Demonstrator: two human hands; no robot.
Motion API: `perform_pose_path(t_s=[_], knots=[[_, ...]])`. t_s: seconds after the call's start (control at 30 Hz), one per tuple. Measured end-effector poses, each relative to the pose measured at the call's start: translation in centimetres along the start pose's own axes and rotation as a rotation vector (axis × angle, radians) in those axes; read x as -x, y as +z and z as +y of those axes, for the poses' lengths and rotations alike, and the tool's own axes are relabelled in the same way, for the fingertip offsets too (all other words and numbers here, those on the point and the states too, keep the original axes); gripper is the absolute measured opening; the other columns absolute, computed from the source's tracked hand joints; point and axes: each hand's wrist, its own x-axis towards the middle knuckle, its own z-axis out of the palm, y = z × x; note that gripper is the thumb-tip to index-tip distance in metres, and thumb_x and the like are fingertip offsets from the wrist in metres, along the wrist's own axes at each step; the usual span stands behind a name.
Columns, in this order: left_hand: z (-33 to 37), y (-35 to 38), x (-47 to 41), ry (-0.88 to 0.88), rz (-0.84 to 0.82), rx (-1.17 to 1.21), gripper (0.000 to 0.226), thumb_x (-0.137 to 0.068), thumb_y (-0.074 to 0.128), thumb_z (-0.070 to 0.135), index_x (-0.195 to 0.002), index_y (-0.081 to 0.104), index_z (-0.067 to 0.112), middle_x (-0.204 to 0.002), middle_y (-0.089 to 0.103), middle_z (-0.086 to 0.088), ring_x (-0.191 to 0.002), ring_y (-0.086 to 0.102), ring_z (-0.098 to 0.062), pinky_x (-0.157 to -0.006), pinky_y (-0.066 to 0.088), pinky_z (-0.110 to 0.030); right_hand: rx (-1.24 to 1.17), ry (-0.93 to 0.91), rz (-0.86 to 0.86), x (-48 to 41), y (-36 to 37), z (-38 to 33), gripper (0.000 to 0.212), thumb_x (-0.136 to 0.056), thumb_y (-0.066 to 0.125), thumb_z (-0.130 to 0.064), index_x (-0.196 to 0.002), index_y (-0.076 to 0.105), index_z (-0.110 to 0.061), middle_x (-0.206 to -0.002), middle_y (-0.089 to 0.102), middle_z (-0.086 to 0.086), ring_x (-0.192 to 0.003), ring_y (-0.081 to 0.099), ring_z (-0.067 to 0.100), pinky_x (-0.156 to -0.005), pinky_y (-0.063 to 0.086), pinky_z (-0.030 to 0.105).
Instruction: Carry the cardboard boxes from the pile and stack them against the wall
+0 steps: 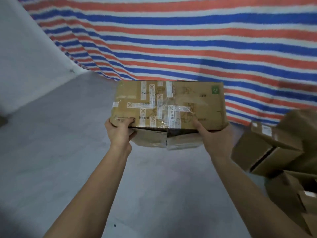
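Cardboard box (169, 103), one: being carried above the floor (68, 152), in front of the striped tarp (171, 40). Judged light and stiff, though its taped top looks slick (grip near corners, fingers under). Left hand (120, 130) and right hand (208, 134) are clasping its near edge. Pile (283, 160) right of it: at least three boxes.

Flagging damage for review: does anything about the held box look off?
Yes. The cardboard box gripped by the left hand and right hand has wrinkled tape on top and a gaping near edge.
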Motion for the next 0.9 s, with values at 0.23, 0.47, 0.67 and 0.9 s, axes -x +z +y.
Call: perform_pose_path(t_s=[0.23,0.47,0.67,0.9], knots=[[8.8,-2.5,-10.4,0.176,0.045,0.118,0.06,-0.085,0.07,-0.003,-0.132,0.042,0.022,-0.114,0.062,0.003,-0.096,0.067,-0.014,-0.086,0.059,-0.048,-0.019,-0.174,-0.112,-3.1,13.3,-9.3,0.112,-0.058,0.088,-0.063,-0.147,0.034,-0.022,-0.142,0.047,-0.001,-0.132,0.047,0.02,-0.108,0.047,0.044],[13.1,-2.1,-24.2,0.272,0.142,0.097,0.065,-0.084,0.072,-0.003,-0.136,0.041,0.021,-0.11,0.061,0.009,-0.102,0.065,-0.014,-0.09,0.057,-0.049,0.003,-0.294,-0.303,-9.3,27.8,-12.7,0.133,-0.045,0.092,-0.066,-0.15,0.025,-0.018,-0.145,0.041,0.004,-0.135,0.042,0.023,-0.107,0.047,0.046],[17.0,-0.6,-37.2,0.331,0.217,0.056,0.066,-0.082,0.073,-0.002,-0.136,0.043,0.021,-0.114,0.064,0.004,-0.106,0.066,-0.021,-0.09,0.057,-0.048,-0.081,-0.264,-0.332,-15.1,42.2,-16.7,0.131,-0.049,0.092,-0.065,-0.151,0.024,-0.018,-0.148,0.04,0.004,-0.137,0.041,0.023,-0.108,0.046,0.045],[24.7,-7.7,-49.2,0.395,0.402,0.118,0.058,-0.083,0.073,-0.003,-0.13,0.047,0.02,-0.116,0.064,0.002,-0.108,0.066,-0.025,-0.089,0.057,-0.052,-0.132,-0.356,-0.488,-14.3,59.2,-25.7,0.127,-0.049,0.092,-0.066,-0.15,0.028,-0.021,-0.148,0.043,0.001,-0.135,0.044,0.02,-0.108,0.045,0.041]])
